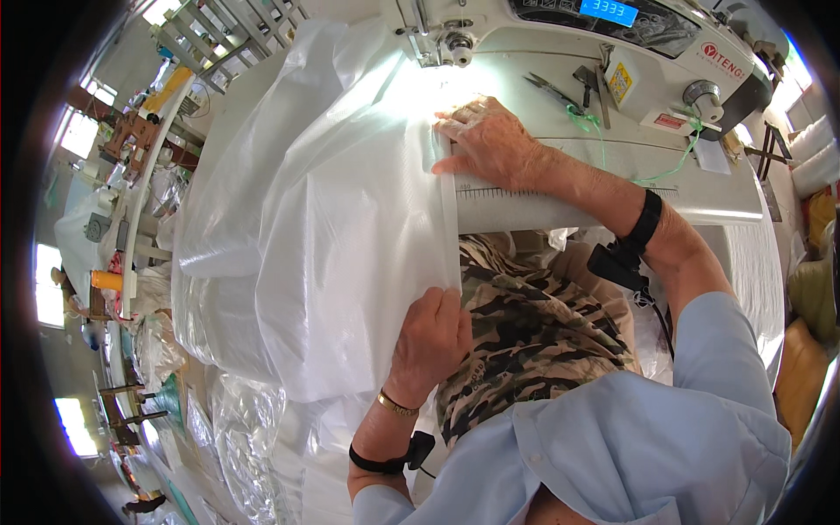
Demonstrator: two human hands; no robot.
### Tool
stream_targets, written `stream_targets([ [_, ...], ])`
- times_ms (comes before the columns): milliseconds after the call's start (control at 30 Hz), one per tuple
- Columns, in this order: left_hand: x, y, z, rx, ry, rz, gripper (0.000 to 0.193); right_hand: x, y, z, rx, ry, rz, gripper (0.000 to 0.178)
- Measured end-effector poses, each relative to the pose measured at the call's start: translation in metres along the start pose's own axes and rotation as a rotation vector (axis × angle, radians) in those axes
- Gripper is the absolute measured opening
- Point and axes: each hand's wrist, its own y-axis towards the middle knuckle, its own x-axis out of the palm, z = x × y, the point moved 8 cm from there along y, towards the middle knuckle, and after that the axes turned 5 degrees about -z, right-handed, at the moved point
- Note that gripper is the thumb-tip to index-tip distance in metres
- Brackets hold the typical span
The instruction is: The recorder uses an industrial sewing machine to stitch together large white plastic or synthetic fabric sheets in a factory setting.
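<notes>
A large white woven plastic sheet drapes over the sewing machine table, its straight right edge running toward me. Near that edge's lower end, my left hand is closed, pinching the sheet. Farther up, my right hand lies on the sheet's edge with thumb and fingers apart, just below the sewing machine head. Bright lamp glare hides the needle area and some fingertips. Part of the sheet hangs down toward my lap at the left.
Thread snips and other small tools lie on the machine bed right of the needle. Loose green thread trails near the handwheel. A ruler scale marks the table's front. Another worktable stands at far left, with clear plastic below.
</notes>
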Motion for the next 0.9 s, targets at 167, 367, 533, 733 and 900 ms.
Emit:
stream_targets([
  [167,0.013,0.017,-0.023,-0.012,0.038,-0.035,0.012,-0.003,-0.005,-0.005,-0.082,0.055,0.036,0.086],
  [367,0.014,0.063,-0.028,-0.024,0.030,-0.098,0.010,0.000,-0.008,0.002,-0.122,0.137,0.120,0.089],
  [533,0.022,0.098,-0.038,-0.107,0.087,-0.147,0.013,-0.001,-0.012,0.005,-0.134,0.199,0.126,0.078],
  [733,0.025,0.147,-0.043,-0.168,0.183,-0.138,0.017,0.004,-0.009,0.011,-0.129,0.184,0.015,0.055],
  [900,0.030,0.173,-0.056,-0.159,0.336,-0.125,0.017,0.009,-0.004,0.013,-0.117,0.176,-0.081,0.045],
])
